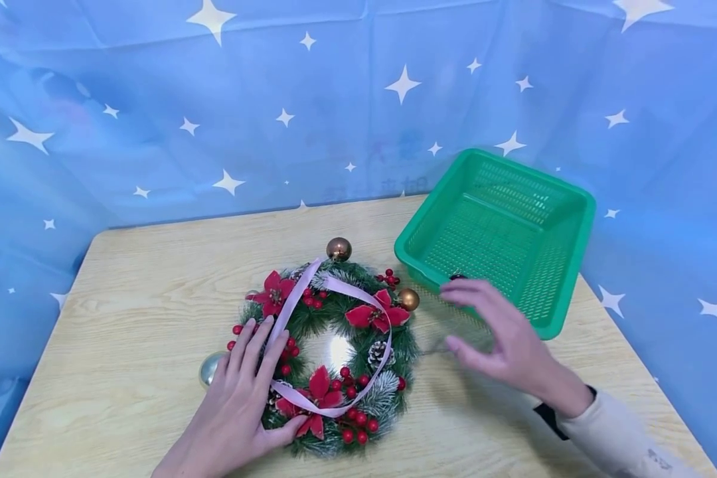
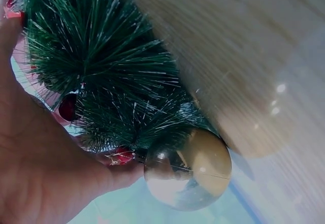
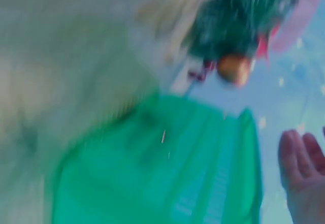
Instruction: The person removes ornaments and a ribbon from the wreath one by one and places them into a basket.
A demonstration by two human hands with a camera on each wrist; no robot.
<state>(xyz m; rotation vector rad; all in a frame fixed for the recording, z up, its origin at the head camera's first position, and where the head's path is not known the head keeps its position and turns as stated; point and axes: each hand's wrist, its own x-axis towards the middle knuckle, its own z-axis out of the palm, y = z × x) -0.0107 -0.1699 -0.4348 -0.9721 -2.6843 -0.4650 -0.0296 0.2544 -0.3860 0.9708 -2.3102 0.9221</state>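
Observation:
A Christmas wreath (image 1: 403,342) lies flat on the table, dressed with red poinsettias, berries and pine cones. A loop of pale lilac ribbon (image 1: 295,302) is draped over it. My left hand (image 1: 233,398) rests on the wreath's left side, fingers over the greenery and ribbon. Beside that hand sits a silver ball (image 2: 188,173). A brown ball (image 1: 338,249) and a gold ball (image 1: 409,299) are at the wreath's outer edge. My right hand (image 1: 508,338) hovers at the green basket's (image 1: 573,265) near rim, thumb apart. A small dark object (image 1: 457,276) shows just beyond its fingertips, partly hidden.
The basket stands at the table's back right, slightly turned. Behind the wooden table (image 1: 131,299) hangs a blue curtain (image 1: 334,79) with white stars. The right wrist view is blurred.

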